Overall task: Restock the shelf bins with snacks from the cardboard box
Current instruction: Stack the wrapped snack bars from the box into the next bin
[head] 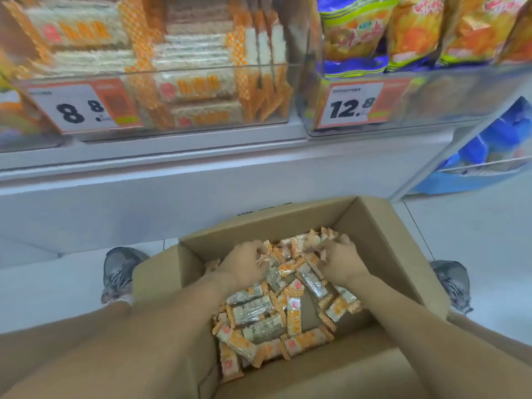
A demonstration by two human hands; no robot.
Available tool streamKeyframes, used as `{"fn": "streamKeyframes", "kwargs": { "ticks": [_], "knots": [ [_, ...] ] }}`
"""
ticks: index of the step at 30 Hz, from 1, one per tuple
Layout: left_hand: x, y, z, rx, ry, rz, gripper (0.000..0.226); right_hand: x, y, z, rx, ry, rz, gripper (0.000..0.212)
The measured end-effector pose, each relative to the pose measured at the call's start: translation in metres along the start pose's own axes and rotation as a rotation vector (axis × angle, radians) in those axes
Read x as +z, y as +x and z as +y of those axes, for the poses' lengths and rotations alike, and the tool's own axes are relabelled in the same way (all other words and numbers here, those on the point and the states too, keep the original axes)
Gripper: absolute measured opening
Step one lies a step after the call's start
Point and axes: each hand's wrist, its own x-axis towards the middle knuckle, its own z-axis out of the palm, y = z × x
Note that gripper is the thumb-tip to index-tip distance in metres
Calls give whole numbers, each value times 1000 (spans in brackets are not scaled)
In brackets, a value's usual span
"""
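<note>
Both hands are reaching into the open brown cardboard box (383, 226) on the pale floor. The left hand (244, 262) and right hand (341, 259) are each curling fingers around small orange-and-white wrapped snack bars (259, 318) heaped inside. Above, a clear plastic shelf bin (161, 90) is holding matching bars, beside a neighbouring bin of yellow-and-orange bags (417, 33).

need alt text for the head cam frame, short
Both hands, left hand and right hand, gather orange-and-white snack bars inside an open cardboard box on the floor, below a clear shelf bin of matching bars.
</note>
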Motion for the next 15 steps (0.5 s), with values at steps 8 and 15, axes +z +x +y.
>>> {"fn": "streamKeyframes", "kwargs": {
  "ticks": [8,15],
  "knots": [
    [109,22,-21,-200,-168,31,53,48,2,45,127,-45,30,54],
    [128,41,-15,-312,-275,122,41,59,14,18,265,150,86,67]
  ]
}}
